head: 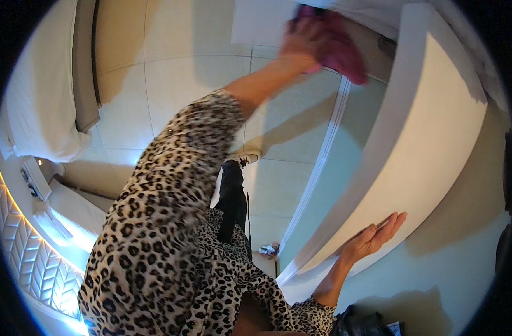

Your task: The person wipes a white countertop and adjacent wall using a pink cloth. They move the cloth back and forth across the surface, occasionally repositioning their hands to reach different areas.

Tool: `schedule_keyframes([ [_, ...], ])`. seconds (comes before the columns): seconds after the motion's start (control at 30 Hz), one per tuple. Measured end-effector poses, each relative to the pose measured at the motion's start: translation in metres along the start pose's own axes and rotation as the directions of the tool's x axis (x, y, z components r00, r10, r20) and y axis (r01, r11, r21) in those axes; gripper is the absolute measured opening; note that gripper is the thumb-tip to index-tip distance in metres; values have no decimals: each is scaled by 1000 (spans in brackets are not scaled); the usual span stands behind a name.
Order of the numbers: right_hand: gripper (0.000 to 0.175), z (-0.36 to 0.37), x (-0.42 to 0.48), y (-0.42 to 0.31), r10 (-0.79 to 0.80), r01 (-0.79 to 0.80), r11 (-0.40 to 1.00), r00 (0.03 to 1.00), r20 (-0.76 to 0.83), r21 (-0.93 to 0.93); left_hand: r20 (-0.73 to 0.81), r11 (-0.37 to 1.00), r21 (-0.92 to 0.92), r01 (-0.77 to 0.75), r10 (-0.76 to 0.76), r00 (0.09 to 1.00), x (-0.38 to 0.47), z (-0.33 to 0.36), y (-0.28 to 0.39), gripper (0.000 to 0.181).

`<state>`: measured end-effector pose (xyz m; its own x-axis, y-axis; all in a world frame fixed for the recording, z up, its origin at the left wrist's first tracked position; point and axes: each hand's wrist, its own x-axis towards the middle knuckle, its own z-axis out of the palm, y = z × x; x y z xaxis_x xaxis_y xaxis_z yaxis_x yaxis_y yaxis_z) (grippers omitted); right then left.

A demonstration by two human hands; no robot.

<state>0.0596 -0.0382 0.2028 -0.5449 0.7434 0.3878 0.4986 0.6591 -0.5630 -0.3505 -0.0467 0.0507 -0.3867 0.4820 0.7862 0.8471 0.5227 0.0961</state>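
Observation:
My left hand (304, 42) reaches far forward and grips a crumpled pink cloth (346, 52). Both are blurred, and the cloth hangs near the far end of a long white shelf or desk (411, 138) along the wall. Dark material shows at the cloth's upper edge. On the near part of the white top lies my right hand (375, 239), with its fingers extended and nothing seen in it. Its contact with the surface looks close, but the underside of the hand is hidden. Leopard-print sleeves (155, 201) cover both upper arms.
A bed with white sheets (41, 84) stands at the left, near a padded headboard (41, 264) with a light strip. On the tiled floor (281, 185) are my shoe (251, 156) and a small colourful crumpled item (269, 250). A black bag-like object (361, 321) sits at the lower right.

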Motion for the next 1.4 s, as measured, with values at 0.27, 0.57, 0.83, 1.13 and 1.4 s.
schedule_keyframes([
  [0.27, 51, 12, 11, 35, -52, 55, 982, 998, 21, -180, 334, 946, -217, 239, -158, 929, -60, -76, -91, 21],
  [0.57, 52, 32, -13, 71, 22, -5, 975, 997, 73, -222, 560, 190, -772, 607, -249, 790, 1, -189, 45, 43],
  [0.83, 49, 73, -3, 57, -39, 76, 977, 983, 180, -201, 406, 912, -323, 254, -109, 907, 24, -113, 91, 69],
  [1.13, 52, 96, -4, 41, -59, 125, 956, 968, 245, -265, 307, 999, -18, 35, -27, 951, 38, -55, 37, 63],
  [1.4, 52, 101, 6, 14, -97, 177, 948, 952, 290, -265, 436, 997, -66, 34, -2, 900, 61, -32, -22, 66],
])
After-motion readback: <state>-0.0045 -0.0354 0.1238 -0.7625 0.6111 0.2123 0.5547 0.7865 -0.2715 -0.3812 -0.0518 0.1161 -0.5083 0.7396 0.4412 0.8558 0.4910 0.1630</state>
